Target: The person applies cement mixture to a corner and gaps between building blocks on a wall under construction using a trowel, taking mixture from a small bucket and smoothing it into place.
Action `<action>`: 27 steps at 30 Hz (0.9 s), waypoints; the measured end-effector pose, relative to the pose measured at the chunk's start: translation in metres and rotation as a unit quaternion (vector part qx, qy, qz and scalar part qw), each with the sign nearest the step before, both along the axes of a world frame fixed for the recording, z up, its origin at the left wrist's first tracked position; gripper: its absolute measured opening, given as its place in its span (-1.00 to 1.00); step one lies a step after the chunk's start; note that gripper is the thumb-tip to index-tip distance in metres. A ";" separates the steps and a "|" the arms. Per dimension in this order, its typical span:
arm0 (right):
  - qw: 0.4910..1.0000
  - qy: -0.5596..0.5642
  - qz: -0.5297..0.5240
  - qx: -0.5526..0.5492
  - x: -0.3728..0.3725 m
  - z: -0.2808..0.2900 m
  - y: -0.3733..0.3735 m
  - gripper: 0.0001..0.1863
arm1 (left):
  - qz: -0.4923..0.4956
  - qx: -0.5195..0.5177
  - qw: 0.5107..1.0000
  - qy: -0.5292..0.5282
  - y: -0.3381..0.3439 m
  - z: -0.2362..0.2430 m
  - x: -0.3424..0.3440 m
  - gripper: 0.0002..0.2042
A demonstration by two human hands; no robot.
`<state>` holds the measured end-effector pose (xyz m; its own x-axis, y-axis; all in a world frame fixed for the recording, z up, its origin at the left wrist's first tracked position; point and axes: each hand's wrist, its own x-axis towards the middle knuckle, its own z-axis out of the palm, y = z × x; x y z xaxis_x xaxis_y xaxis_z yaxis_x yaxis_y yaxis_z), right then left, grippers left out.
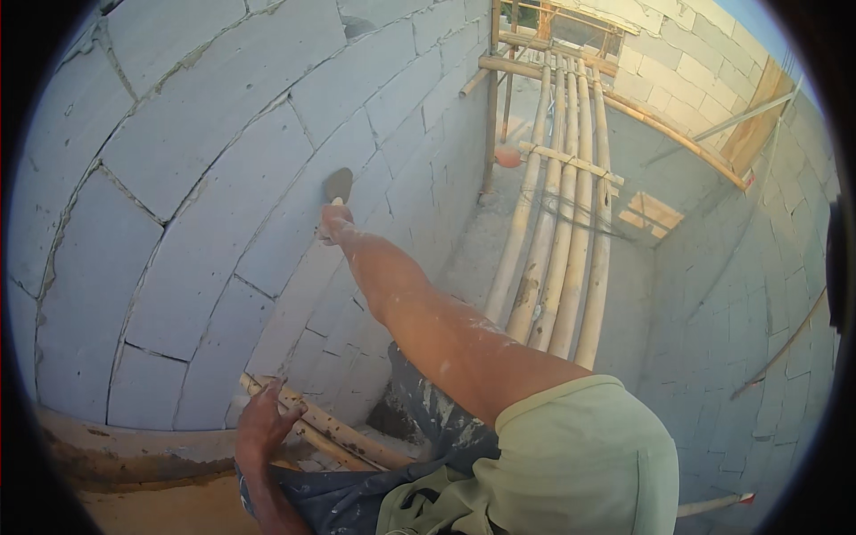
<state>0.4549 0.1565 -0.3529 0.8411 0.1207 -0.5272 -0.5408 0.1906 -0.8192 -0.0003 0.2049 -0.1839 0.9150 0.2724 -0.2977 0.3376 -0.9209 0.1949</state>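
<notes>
My right arm reaches out to the pale block wall (223, 178). At its end my right hand (334, 223) is closed round the handle of a trowel (338, 185); the grey blade points up, close to the blocks. I cannot tell whether the blade touches them. Low on the left, my left hand (263, 421) is held with thumb and fingers apart and slightly bent. It overlaps the end of a bamboo pole (312, 417) and grips nothing I can see. Pale dust or mortar marks my right hand and forearm.
A walkway of several bamboo poles (571, 214) runs away ahead, with a short wooden crosspiece (571, 162) over it. A thick horizontal beam (134, 450) lies along the wall's foot. Another block wall (758, 339) stands on the right. An orange-red object (507, 158) sits beside the poles.
</notes>
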 end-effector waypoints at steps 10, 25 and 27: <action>0.998 0.038 -0.048 0.001 -0.002 0.011 -0.008 -0.63 | 0.020 -0.009 0.998 0.052 -0.006 0.014 0.004 -0.29; 0.966 -0.098 0.031 0.238 0.009 0.022 -0.029 -0.59 | -0.023 -0.007 1.000 0.009 0.004 0.004 -0.002 -0.33; 0.968 -0.103 0.070 0.219 0.005 0.026 -0.031 -0.55 | -0.030 -0.008 1.000 -0.001 0.003 0.003 -0.004 -0.32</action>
<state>0.4599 0.1251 -0.3270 0.8819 0.4153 -0.2230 -0.4210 0.4812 -0.7689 -0.0042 0.2082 -0.1809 0.9301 0.2130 -0.2994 0.2819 -0.9363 0.2096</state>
